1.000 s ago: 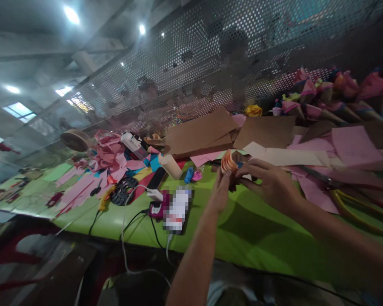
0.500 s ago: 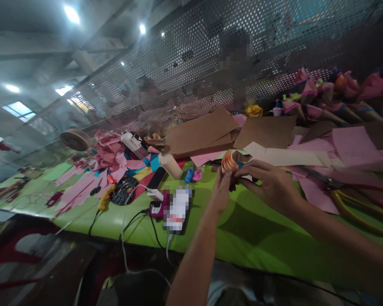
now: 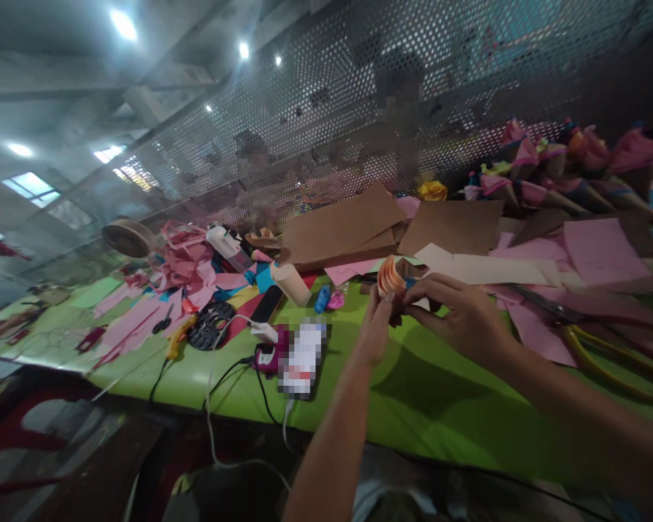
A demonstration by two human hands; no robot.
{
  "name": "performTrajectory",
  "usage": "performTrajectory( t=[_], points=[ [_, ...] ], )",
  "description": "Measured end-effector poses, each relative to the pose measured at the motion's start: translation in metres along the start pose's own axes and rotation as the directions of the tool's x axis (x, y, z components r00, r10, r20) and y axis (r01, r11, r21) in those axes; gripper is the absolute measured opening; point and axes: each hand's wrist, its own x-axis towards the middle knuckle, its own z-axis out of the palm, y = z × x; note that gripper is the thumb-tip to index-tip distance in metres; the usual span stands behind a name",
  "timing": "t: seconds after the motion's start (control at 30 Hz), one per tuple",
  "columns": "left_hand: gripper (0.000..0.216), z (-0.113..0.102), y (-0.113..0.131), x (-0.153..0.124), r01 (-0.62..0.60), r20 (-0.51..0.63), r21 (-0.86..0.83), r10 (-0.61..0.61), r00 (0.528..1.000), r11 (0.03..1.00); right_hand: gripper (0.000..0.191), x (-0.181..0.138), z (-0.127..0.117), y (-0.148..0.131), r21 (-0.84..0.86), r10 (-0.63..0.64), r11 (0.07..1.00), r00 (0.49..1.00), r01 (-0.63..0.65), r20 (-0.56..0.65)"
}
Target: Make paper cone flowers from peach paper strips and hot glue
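Above the green table, both hands hold a small paper flower [image 3: 392, 276] with orange and white layers and brown paper beside it, a bit of blue showing at its right. My left hand [image 3: 377, 320] grips it from below, with the thumb against its lower front. On its right side, my right hand [image 3: 455, 310] pinches the brown and blue part between thumb and fingers. The fingertips of both hands are partly hidden. Large scissors [image 3: 582, 337] with yellow handles lie on pink paper to the right of my right hand.
A phone [image 3: 303, 359] on a cable lies left of my left arm, beside a purple power socket [image 3: 269, 357]. Farther left are a yellow glue gun [image 3: 181, 336], a black reel [image 3: 211, 325] and pink paper scraps [image 3: 185, 254]. Brown cardboard [image 3: 342, 225] and paper bouquets [image 3: 566, 159] line the back.
Almost nothing differs. My right hand has shifted very slightly at the paper flower, and both hands keep their hold on it.
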Motion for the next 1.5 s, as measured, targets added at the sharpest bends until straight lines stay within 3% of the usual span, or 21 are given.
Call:
performTrajectory(
  t=[0.47, 0.6, 0.73, 0.97, 1.13, 1.27, 1.5],
  points=[
    [0.038, -0.003, 0.002, 0.000, -0.022, 0.028, -0.009, 0.022, 0.999, 1.000, 0.017, -0.004, 0.005, 0.004, -0.120, -0.068, 0.991, 0.997, 0.063, -0.033],
    [0.034, -0.006, 0.003, 0.000, -0.002, -0.003, 0.069, 0.003, 1.000, 0.998, 0.019, -0.005, 0.004, 0.006, -0.206, -0.101, 0.974, 0.995, 0.094, -0.022],
    [0.030, -0.011, 0.001, 0.002, -0.070, -0.022, 0.156, 0.075, 0.997, 0.985, 0.018, -0.006, 0.004, 0.006, -0.260, -0.138, 0.957, 0.990, 0.125, -0.034],
    [0.024, -0.022, 0.007, 0.007, -0.151, 0.052, 0.326, 0.142, 0.989, 0.933, 0.016, -0.007, 0.003, 0.010, -0.299, -0.119, 0.946, 0.993, 0.121, 0.028],
    [0.027, -0.028, 0.018, 0.004, -0.171, 0.113, 0.503, 0.132, 0.985, 0.847, 0.016, -0.007, 0.003, 0.015, -0.268, -0.072, 0.959, 0.994, 0.092, 0.084],
    [0.030, -0.032, 0.023, -0.002, -0.143, 0.082, 0.639, 0.118, 0.990, 0.756, 0.015, -0.007, 0.003, 0.016, -0.231, -0.021, 0.971, 0.988, 0.057, 0.152],
    [0.029, -0.032, 0.025, -0.008, -0.118, 0.055, 0.683, 0.110, 0.992, 0.720, 0.016, -0.014, 0.001, 0.017, -0.175, 0.003, 0.984, 0.981, 0.032, 0.195]
  ],
)
